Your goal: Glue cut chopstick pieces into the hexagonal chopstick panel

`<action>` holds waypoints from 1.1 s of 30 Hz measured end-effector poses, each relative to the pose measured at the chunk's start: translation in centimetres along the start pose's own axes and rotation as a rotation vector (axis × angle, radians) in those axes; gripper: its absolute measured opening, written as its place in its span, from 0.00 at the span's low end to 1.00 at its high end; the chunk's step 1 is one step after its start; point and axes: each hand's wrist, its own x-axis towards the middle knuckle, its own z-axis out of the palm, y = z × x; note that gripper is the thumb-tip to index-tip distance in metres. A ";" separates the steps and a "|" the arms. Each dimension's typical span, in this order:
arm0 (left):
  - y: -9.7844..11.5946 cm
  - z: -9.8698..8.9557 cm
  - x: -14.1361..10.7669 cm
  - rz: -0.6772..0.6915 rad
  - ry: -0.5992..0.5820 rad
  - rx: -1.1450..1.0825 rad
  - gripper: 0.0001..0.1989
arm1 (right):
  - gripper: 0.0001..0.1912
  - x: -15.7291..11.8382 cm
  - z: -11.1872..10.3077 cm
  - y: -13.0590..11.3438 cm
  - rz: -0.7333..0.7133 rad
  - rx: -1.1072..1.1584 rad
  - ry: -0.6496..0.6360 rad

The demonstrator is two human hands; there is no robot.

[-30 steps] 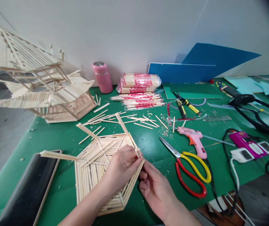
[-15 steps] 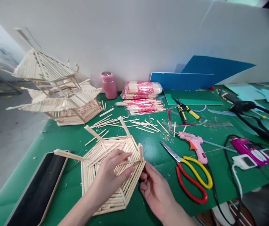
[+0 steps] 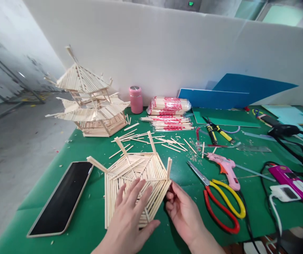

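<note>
A many-sided panel of wooden sticks [image 3: 154, 194] lies on the green table in front of me, with upright stick bundles standing at several corners. My left hand [image 3: 131, 215] rests over its near part, palm down with the fingers spread. At the panel's right corner, my right hand [image 3: 184, 211] has its fingers curled, thumb and forefinger pinching the edge. The tips of those curled fingers are partly hidden. A few loose sticks lie across the panel's top.
A stick pagoda model [image 3: 93, 113] stands at the back left. Nearby are a phone [image 3: 61, 199], a pink flask [image 3: 136, 100], wrapped chopsticks [image 3: 170, 106], cut sticks [image 3: 175, 144], pliers [image 3: 216, 130], scissors [image 3: 220, 197], a pink glue gun [image 3: 225, 167] and a purple power strip [image 3: 291, 180].
My left hand has drawn back toward me and spread its fingers, uncovering the panel's middle. My right hand keeps to the right edge. The whole view has shifted.
</note>
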 end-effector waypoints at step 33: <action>2.8 2.0 1.2 0.019 0.199 0.024 0.11 | 0.17 1.1 -1.6 -4.3 -0.762 -1.445 -0.222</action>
